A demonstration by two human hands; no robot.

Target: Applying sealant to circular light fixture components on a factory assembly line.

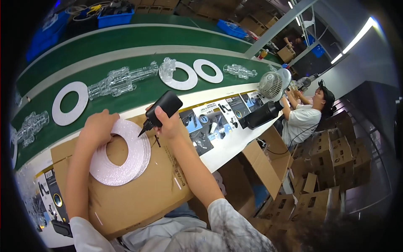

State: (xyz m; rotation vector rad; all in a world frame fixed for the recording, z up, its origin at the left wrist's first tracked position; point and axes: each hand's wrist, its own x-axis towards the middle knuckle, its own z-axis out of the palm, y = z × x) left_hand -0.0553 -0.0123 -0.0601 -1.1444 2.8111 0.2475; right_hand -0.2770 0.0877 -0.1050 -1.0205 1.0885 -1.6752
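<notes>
A white flat ring (134, 161) with a glossy face lies on a brown cardboard box (159, 185) in front of me. Whether it is one ring or a stack I cannot tell. My left hand (100, 129) grips its upper left part, fingers bent over the outer edge and toward the hole. In my right hand (168, 122) is a black squeeze bottle (168, 103), tilted so its pointed nozzle (145, 127) is at the ring's upper right part. Whether the tip touches the ring is not clear.
More white rings (75, 122) and clear plastic parts (119, 82) lie along the green conveyor belt (168, 38). Printed packages (210, 126), a black cylinder (262, 115) and a fan (270, 85) are to the right. A co-worker (304, 117) sits beyond, near stacked cartons (325, 155).
</notes>
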